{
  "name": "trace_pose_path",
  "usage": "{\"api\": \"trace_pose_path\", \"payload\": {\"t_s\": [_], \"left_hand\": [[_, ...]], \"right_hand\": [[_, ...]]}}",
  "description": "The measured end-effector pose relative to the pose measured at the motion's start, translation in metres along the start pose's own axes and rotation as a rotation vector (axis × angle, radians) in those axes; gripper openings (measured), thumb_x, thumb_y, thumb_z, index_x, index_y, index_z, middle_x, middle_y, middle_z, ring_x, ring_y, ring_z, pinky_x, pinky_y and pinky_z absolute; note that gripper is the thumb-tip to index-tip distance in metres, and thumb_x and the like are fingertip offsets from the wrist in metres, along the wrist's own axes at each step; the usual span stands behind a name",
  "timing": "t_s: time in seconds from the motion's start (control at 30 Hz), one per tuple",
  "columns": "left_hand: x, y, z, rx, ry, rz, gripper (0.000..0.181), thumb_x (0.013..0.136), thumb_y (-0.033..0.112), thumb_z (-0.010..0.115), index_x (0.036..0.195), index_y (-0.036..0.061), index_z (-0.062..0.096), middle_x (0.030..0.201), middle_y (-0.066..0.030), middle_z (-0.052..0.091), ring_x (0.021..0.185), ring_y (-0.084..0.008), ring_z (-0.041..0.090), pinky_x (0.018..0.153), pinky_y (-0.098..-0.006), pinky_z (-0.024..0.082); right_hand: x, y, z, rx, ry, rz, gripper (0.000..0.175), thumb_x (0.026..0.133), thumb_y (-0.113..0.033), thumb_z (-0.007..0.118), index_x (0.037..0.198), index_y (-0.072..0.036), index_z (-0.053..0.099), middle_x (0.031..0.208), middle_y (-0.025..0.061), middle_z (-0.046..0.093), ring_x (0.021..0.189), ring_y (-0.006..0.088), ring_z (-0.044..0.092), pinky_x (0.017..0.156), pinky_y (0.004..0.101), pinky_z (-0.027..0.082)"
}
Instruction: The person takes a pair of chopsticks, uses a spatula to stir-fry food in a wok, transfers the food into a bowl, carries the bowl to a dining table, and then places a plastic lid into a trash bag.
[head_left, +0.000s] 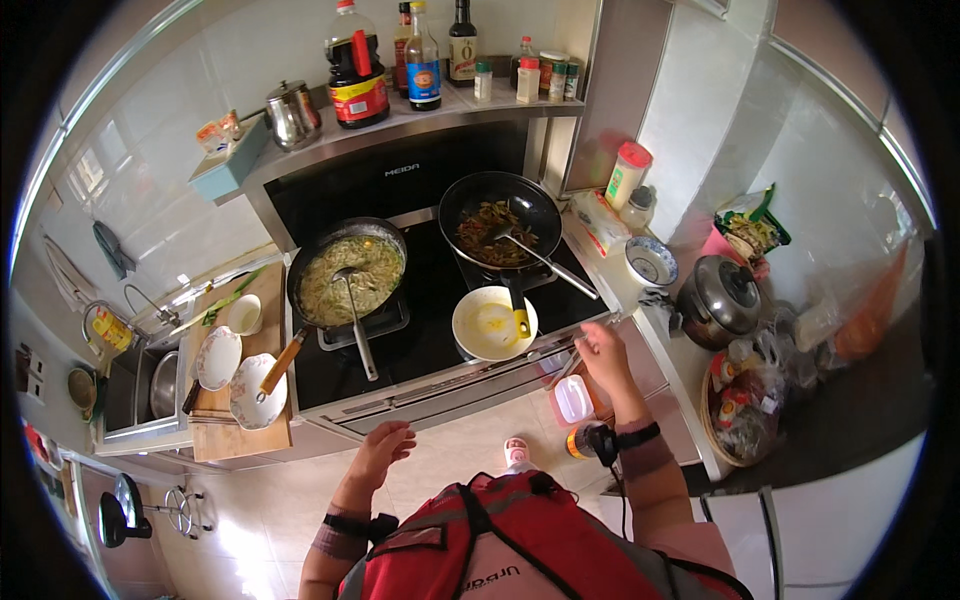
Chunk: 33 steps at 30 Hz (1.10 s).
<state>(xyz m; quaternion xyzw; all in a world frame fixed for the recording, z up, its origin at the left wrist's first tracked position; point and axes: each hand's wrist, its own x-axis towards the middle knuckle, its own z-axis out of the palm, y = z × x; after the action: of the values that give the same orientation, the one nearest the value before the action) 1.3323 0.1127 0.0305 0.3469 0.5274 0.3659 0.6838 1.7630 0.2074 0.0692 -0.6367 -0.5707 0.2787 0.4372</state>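
Observation:
My left hand (385, 451) hovers in front of the stove's edge, fingers loosely bent, holding nothing. My right hand (604, 355) is by the stove's front right corner, just below the handle end of a metal spatula (559, 270); no object shows in it. That spatula rests in a black wok (466, 196) with dark shredded food on the right burner. On the left burner a pan holds pale noodle-like food in broth (337, 262), with a metal ladle (359, 330) in it. A white bowl (480, 349) with yellow residue sits beneath the wok's handle (516, 304).
Left of the stove, a wooden cutting board (247, 439) bears floral dishes (219, 358), a cup (245, 315) and a knife. Right are a patterned bowl (651, 262) and lidded pot (718, 300). Bottles (358, 82) line the shelf above. A stool (127, 510) stands lower left.

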Motion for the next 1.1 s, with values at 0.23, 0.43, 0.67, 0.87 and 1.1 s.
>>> {"api": "trace_pose_path", "payload": {"t_s": [0.23,0.43,0.67,0.87,1.1], "left_hand": [[0.105,0.058,0.129,0.003,-0.130,-0.029,0.032,0.097,0.025,0.052,0.122,0.0044,0.054,0.109,-0.0074,0.063,0.098,-0.0176,0.062,0.081,-0.0314,0.050],[0.186,0.082,0.201,-0.136,-0.133,-0.066,0.044,0.094,0.035,0.056,0.125,0.0036,0.051,0.113,-0.0073,0.059,0.101,-0.0192,0.060,0.083,-0.0350,0.050],[0.233,0.088,0.232,-0.170,0.026,-0.190,0.034,0.098,0.039,0.047,0.107,0.0070,0.050,0.076,-0.0056,0.049,0.052,-0.0131,0.045,0.043,-0.0279,0.040],[0.206,0.101,0.230,-0.144,-0.014,-0.261,0.033,0.099,0.040,0.043,0.106,0.0075,0.044,0.067,-0.0025,0.043,0.049,-0.0117,0.039,0.043,-0.0268,0.034],[0.199,0.103,0.210,-0.162,-0.111,-0.278,0.032,0.098,0.039,0.044,0.102,0.0077,0.044,0.068,-0.0033,0.044,0.050,-0.0113,0.040,0.043,-0.0269,0.035]], "right_hand": [[0.117,0.007,-0.016,-0.598,0.056,-0.338,0.038,0.073,-0.017,0.074,0.104,-0.004,0.058,0.100,0.0164,0.058,0.095,0.0365,0.057,0.082,0.0445,0.049],[0.156,0.028,0.005,-0.683,-0.212,-0.171,0.056,0.081,-0.018,0.066,0.133,-0.017,0.045,0.101,0.0192,0.056,0.086,0.0402,0.062,0.072,0.0482,0.052],[0.143,-0.001,-0.035,-0.554,-0.302,-0.244,0.046,0.081,-0.009,0.055,0.127,-0.013,0.056,0.097,0.0198,0.066,0.087,0.0380,0.062,0.076,0.0464,0.050],[0.123,-0.097,-0.104,-0.666,-0.534,-0.130,0.044,0.081,-0.011,0.054,0.125,-0.012,0.059,0.096,0.0204,0.066,0.087,0.0396,0.063,0.077,0.0457,0.050],[0.173,-0.057,-0.002,-0.668,-0.330,-0.256,0.039,0.080,-0.012,0.054,0.119,-0.006,0.061,0.095,0.0203,0.067,0.088,0.0378,0.065,0.078,0.0462,0.053]]}}
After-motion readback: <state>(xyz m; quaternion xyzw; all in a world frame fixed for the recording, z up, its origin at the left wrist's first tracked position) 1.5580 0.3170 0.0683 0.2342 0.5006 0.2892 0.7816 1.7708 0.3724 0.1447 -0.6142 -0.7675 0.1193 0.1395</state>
